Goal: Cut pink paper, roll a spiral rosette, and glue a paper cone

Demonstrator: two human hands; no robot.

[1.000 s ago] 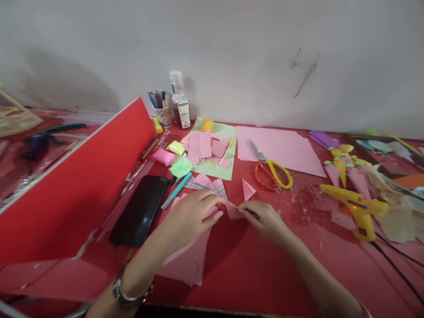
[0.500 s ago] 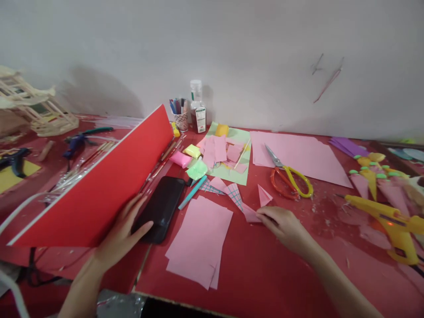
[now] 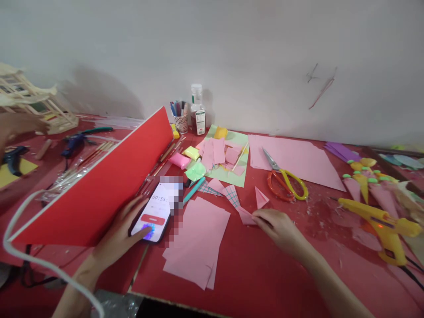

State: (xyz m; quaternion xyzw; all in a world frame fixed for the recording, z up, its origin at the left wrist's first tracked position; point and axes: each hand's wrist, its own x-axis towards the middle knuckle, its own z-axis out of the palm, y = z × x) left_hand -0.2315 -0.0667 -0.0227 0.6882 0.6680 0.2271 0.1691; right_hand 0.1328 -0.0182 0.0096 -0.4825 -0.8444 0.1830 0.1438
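My left hand [image 3: 121,232] lies along the left side of a phone [image 3: 157,205] on the table. Its thumb touches the lower part of the lit screen, which shows a timer; its fingers stretch out, apart. My right hand [image 3: 276,225] pinches the end of a small folded pink paper piece [image 3: 245,216]. A pink paper with blue grid lines [image 3: 232,194] adjoins that piece. Just behind the right fingers stands a small folded pink cone [image 3: 261,198]. Between the hands is a stack of pink paper sheets [image 3: 197,243].
A red board [image 3: 106,185] leans upright at left. Scissors [image 3: 286,179] lie on pink sheets at the back right. A yellow glue gun [image 3: 380,223] lies at right, near paper cones [image 3: 362,185]. A bottle [image 3: 198,112] and pen cup [image 3: 180,121] stand by the wall.
The phone's dark screen has lit up under my left thumb. Another person's hand has come in at the far left. My right hand still pinches the pink paper.
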